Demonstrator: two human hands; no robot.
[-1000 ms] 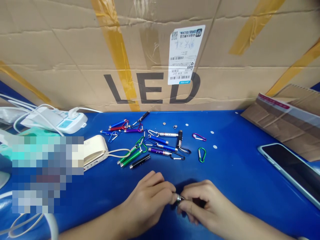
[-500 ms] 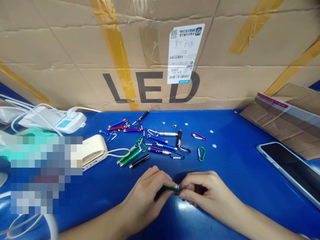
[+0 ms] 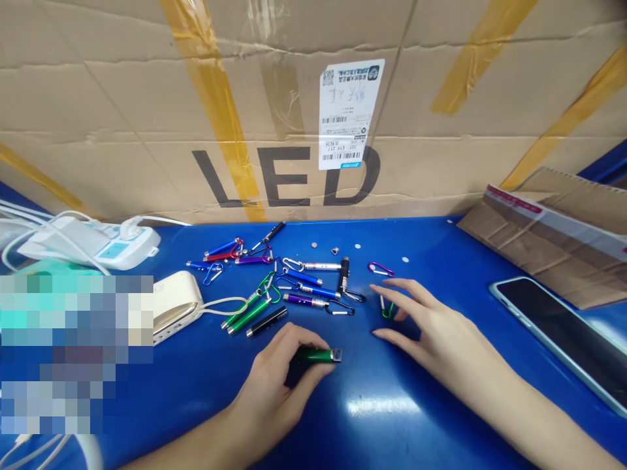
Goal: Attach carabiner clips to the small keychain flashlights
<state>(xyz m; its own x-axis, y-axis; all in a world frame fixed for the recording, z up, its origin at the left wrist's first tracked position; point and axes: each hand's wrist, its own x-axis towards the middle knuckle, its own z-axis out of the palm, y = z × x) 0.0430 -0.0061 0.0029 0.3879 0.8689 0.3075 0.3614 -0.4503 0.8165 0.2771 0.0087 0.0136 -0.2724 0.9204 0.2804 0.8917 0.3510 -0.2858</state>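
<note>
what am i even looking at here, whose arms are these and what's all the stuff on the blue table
There is no machine here: these are a person's bare hands, seen by a camera worn on that person's head, looking forward and down. The left hand holds a green tube with a silver end. The right hand is open, fingers spread around a green clip; whether they touch it is unclear. On the blue table lie pen-like tubes in several colours, many with clips attached. A phone lies to the right, a white power strip to the left. Behind stands cardboard printed "LED". A patch at left is blurred out.
</note>
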